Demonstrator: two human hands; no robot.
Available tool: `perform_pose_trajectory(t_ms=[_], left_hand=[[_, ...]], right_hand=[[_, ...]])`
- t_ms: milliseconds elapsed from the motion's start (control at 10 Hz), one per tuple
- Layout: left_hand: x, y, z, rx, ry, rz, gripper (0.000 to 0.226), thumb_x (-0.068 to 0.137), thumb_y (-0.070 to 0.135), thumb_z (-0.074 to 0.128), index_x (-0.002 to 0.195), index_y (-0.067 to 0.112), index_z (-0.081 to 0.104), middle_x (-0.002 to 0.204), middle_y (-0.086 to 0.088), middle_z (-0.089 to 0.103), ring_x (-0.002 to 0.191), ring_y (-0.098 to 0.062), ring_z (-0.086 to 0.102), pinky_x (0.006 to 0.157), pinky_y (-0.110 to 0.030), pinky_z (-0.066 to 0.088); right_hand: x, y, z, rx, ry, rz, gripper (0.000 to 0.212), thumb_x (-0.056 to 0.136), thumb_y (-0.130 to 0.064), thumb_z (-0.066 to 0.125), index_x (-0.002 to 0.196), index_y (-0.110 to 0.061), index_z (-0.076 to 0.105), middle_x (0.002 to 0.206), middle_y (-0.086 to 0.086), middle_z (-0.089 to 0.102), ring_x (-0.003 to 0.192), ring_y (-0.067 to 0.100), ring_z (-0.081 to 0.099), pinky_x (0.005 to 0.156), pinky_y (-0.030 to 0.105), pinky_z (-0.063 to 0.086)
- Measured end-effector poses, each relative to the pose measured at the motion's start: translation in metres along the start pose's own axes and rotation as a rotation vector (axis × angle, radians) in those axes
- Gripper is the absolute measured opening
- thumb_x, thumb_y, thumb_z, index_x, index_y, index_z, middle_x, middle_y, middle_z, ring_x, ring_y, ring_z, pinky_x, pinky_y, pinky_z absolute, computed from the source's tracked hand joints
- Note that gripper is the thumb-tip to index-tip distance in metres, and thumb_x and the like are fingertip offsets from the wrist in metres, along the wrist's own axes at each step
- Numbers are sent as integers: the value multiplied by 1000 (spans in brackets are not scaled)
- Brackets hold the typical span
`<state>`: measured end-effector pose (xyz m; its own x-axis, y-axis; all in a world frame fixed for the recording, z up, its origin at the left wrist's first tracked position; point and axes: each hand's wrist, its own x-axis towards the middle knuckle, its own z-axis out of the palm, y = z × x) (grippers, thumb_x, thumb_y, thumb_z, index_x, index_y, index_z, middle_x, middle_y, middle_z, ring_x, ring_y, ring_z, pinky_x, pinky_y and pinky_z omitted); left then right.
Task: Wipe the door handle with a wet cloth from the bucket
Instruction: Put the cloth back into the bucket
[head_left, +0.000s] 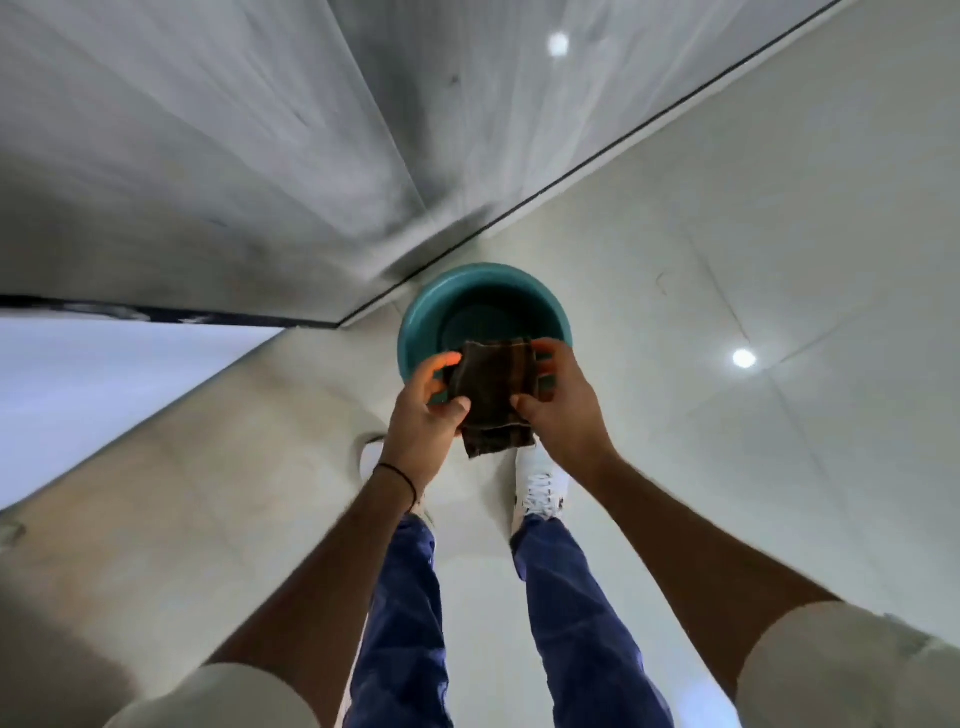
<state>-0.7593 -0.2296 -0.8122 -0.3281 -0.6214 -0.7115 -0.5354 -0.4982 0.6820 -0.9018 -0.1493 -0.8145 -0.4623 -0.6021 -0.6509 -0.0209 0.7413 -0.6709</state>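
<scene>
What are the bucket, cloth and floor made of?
Bucket: likely plastic, smooth teal rim with soft sheen.
Cloth: woven fabric, dark with pale stripes, limp between both hands.
Floor: probably polished tile, reflecting lights, thin joint lines.

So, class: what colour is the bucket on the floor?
Teal bucket, seen best in the head view.

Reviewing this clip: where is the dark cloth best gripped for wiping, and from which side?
By its two side edges, one hand from each side, as now: the left hand and right hand pinch the cloth above the teal bucket. It looks folded flat, with its lower end hanging free, so side grips probably keep it spread.
</scene>
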Motion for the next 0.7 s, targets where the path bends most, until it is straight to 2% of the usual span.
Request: perform_pose_trajectory(t_ms=[100, 200, 300, 400, 500, 700], left_hand=[[39, -25, 7, 14, 19, -7, 50, 93, -7, 55, 128, 29, 53, 118, 0, 64, 112, -19, 64, 89, -38, 58], [86, -56, 14, 7, 36, -18, 50, 94, -6, 55, 133, 24, 52, 108, 11, 62, 104, -16, 63, 86, -34, 57], [119, -80, 17, 76, -6, -30, 53, 95, -2, 58, 139, 25, 48, 119, 3, 62, 110, -18, 63, 97, -37, 55], [135, -97, 18, 279, 12, -34, 54, 96, 7, 59, 146, 23, 44, 134, -10, 57, 121, -25, 59, 109, -42, 46], [125, -95, 19, 391, 82, 9, 50, 97, 6, 55, 144, 19, 47, 124, -14, 62, 114, -27, 60, 102, -36, 46], [76, -80, 7, 411, 125, 63, 42, 97, 7, 50, 135, 21, 58, 127, -7, 64, 113, -24, 63, 99, -35, 49]], right_hand=[[40, 23, 13, -55, -45, -15, 60, 82, 4, 62, 133, -22, 44, 125, 1, 58, 112, 21, 60, 88, 33, 56], [86, 53, 31, -100, -74, -38, 62, 82, 3, 63, 135, -21, 44, 126, 3, 58, 113, 23, 61, 95, 45, 55], [118, 73, 44, -163, -87, -28, 65, 81, 1, 62, 140, -20, 41, 130, 8, 57, 113, 28, 61, 97, 49, 53], [131, 89, 50, -336, -78, 6, 65, 88, -3, 59, 147, -15, 34, 142, 16, 46, 122, 34, 55, 106, 46, 46], [123, 92, 49, -415, -106, -5, 63, 91, -5, 58, 149, -14, 33, 146, 15, 45, 125, 35, 53, 104, 43, 45], [84, 72, 31, -448, -167, -144, 53, 94, -11, 59, 145, -16, 44, 139, 9, 53, 121, 29, 57, 99, 43, 52]])
